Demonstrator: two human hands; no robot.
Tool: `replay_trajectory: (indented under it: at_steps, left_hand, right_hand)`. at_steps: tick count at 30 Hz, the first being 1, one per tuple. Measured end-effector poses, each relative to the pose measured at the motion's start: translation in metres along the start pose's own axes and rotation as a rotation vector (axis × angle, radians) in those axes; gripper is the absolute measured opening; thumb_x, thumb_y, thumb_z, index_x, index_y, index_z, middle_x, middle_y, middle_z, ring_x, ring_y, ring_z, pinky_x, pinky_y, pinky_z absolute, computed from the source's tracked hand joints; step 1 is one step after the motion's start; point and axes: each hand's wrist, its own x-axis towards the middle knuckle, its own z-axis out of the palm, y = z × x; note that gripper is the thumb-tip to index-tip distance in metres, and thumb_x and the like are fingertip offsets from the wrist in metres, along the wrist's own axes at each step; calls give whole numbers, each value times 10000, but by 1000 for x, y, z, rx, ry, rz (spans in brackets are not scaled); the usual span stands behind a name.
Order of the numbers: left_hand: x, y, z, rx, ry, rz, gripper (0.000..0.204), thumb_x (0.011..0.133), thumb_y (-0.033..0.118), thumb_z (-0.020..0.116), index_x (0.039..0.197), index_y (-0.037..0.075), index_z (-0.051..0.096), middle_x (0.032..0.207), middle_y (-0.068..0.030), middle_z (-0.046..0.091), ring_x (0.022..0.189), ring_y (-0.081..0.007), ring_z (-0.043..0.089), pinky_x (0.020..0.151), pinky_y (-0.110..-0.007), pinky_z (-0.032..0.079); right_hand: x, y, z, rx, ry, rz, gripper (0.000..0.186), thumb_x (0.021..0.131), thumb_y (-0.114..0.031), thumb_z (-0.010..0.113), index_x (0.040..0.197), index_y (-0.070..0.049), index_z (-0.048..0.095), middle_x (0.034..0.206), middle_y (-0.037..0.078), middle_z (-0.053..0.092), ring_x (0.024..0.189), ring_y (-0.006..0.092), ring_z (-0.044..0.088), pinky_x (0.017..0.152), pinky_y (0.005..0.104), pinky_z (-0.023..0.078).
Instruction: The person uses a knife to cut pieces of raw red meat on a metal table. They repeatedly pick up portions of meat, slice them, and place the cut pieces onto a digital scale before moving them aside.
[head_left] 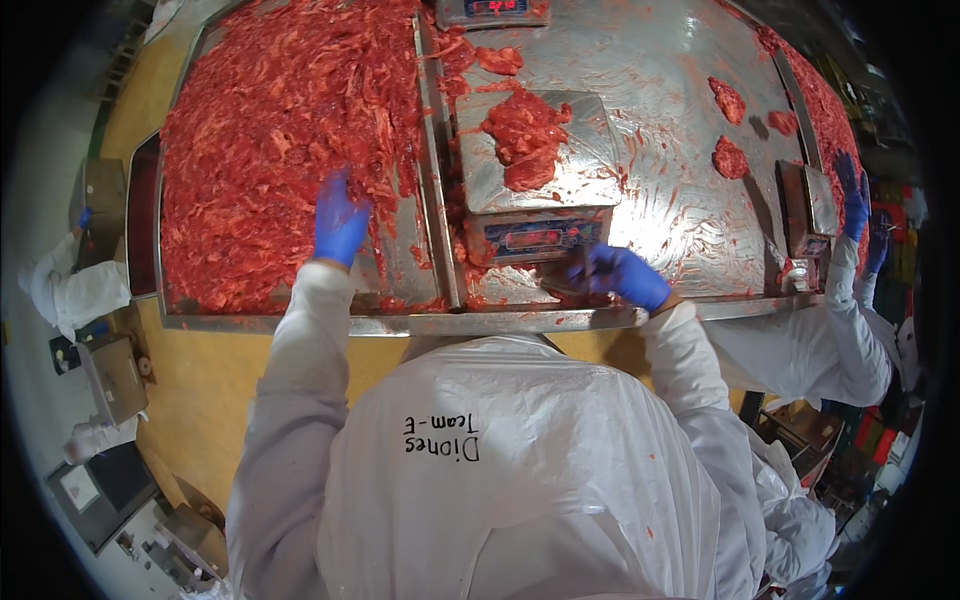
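My left hand (341, 222), in a blue glove, reaches over the right part of a large heap of raw red meat pieces (270, 130). Its fingers are stretched forward, and the tips touch or hang just over the meat. My right hand (628, 277), also blue-gloved, is by the front right corner of a metal bench scale (590, 190). Its fingers are loosely bent and somewhat apart, with nothing plainly in them. On the scale's plate lies a clump of meat (526, 135). The scale's lit red display (533, 239) faces me.
A raised metal divider (438, 170) separates heap from steel table (690, 230). Loose meat pieces (728, 100) lie to the right. Other scales stand at the far side (494, 12) and right (808, 205). A co-worker's blue-gloved hand (852, 195) is beyond the right scale.
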Motion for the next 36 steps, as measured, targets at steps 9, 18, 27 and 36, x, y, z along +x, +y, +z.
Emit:
replay_trajectory:
  at_steps: [9, 18, 27, 36]
  left_hand:
    - [67, 229, 90, -158, -546, 431, 722, 794, 68, 688, 1491, 71, 497, 1459, -254, 534, 1368, -361, 514, 1142, -402, 415]
    - [-1, 90, 19, 114, -406, 213, 266, 817, 152, 717, 1063, 50, 721, 1010, -189, 673, 972, -366, 671, 884, -452, 542]
    - [-96, 45, -8, 74, -1031, 263, 255, 870, 274, 701, 964, 37, 702, 935, -152, 689, 874, -314, 678, 808, -430, 531]
    - [9, 207, -4, -734, -865, -36, 262, 917, 117, 718, 1161, 27, 693, 986, -67, 701, 944, -129, 647, 868, -282, 526]
  right_hand:
    - [80, -93, 17, -80, 221, -264, 183, 926, -3, 718, 1096, -30, 655, 1089, 29, 723, 1001, 113, 653, 938, 292, 522]
    - [23, -42, 32, 47, 159, -163, 223, 940, -58, 734, 1134, -32, 627, 1087, 20, 678, 1005, 126, 650, 926, 294, 533]
    - [3, 32, 34, 262, 251, -105, 337, 915, 25, 701, 1232, -30, 601, 1148, 42, 668, 1058, 147, 642, 994, 320, 520]
    - [9, -10, 41, 125, 317, -137, 323, 909, -47, 755, 1206, -24, 629, 1130, 36, 684, 1043, 139, 650, 970, 316, 518]
